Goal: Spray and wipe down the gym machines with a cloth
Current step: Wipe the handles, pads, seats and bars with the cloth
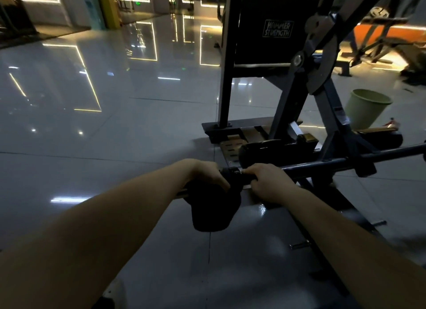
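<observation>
Black cloth (212, 207) is bunched in the left hand (207, 174) and wrapped over the near end of the bar (345, 162). Its loose part hangs toward 6 o'clock. Left fingers curl round cloth and bar end together.

Right hand (267, 182) grips bare bar just beside the left, at its 3 o'clock, fingers curled over the top. Hands are near each other but not touching; a short stretch of bar shows between them.

Key geometry: the bar's long axis runs from the hands out toward 2–3 o'clock, past the machine's slanted strut, and leaves view at the right edge. So the rest of the bar lies right of the cloth, with the right hand in that path.

My read: the step is wiping the bar end. A stroke down the bar means the cloth hand travels toward 3 o'clock, and the right hand must release or slide ahead. The left hand has the cloth; the right is nearer the remaining length.

Machine (227, 78) upright stands at 12–1 o'clock, with a green bin (366, 110) at 2 o'clock on the floor (92, 124). Too dim to identify a spray bottle.
</observation>
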`<state>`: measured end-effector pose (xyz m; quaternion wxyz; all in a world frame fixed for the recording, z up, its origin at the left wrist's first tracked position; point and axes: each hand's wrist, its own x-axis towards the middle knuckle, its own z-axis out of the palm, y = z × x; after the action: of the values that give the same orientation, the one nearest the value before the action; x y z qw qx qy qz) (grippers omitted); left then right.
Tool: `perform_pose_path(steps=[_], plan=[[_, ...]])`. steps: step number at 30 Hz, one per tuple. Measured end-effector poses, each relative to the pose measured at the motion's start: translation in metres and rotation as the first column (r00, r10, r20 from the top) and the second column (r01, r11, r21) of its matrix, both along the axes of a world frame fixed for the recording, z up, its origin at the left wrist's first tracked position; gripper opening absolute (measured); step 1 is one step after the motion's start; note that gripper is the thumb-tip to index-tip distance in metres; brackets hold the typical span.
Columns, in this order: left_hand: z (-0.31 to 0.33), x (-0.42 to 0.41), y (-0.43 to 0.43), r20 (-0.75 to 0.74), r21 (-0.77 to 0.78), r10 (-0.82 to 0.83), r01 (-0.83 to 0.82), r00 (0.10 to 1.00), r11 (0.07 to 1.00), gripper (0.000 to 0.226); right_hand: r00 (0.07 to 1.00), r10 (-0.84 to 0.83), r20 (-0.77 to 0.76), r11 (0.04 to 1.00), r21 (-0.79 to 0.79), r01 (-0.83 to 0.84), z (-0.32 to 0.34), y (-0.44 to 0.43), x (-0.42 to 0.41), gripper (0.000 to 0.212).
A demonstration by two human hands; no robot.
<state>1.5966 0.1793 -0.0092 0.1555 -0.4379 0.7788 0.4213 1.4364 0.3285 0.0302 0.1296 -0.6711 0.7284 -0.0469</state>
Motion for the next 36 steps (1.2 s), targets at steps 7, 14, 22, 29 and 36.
perform_pose_path(steps=[7, 14, 22, 29, 36], plan=[[0.003, 0.06, 0.041, 0.088, -0.548, -0.128, 0.155, 0.988, 0.822, 0.063, 0.991, -0.015, -0.13, 0.997, -0.071, 0.006, -0.002, -0.005, 0.018, 0.021], [0.017, 0.098, 0.053, 0.092, -0.567, -0.104, 0.138, 0.99, 0.812, 0.078, 0.989, 0.035, -0.146, 0.995, -0.085, -0.048, -0.002, -0.01, 0.019, 0.015], [0.004, 0.009, 0.041, 0.027, -0.509, -0.106, 0.105, 0.994, 0.854, 0.064, 0.999, 0.005, -0.054, 0.991, -0.135, -0.013, -0.003, -0.013, 0.01, 0.02], [0.002, 0.004, 0.001, 0.015, 0.049, 0.086, -0.086, 0.996, 0.995, 0.1, 1.0, -0.02, -0.018, 0.992, -0.124, 0.017, -0.001, -0.011, 0.007, 0.028], [0.015, 0.082, 0.04, 0.023, -0.41, -0.019, 0.027, 1.0, 0.911, 0.038, 0.984, -0.027, -0.174, 0.994, -0.11, 0.007, 0.002, -0.018, 0.025, 0.012]])
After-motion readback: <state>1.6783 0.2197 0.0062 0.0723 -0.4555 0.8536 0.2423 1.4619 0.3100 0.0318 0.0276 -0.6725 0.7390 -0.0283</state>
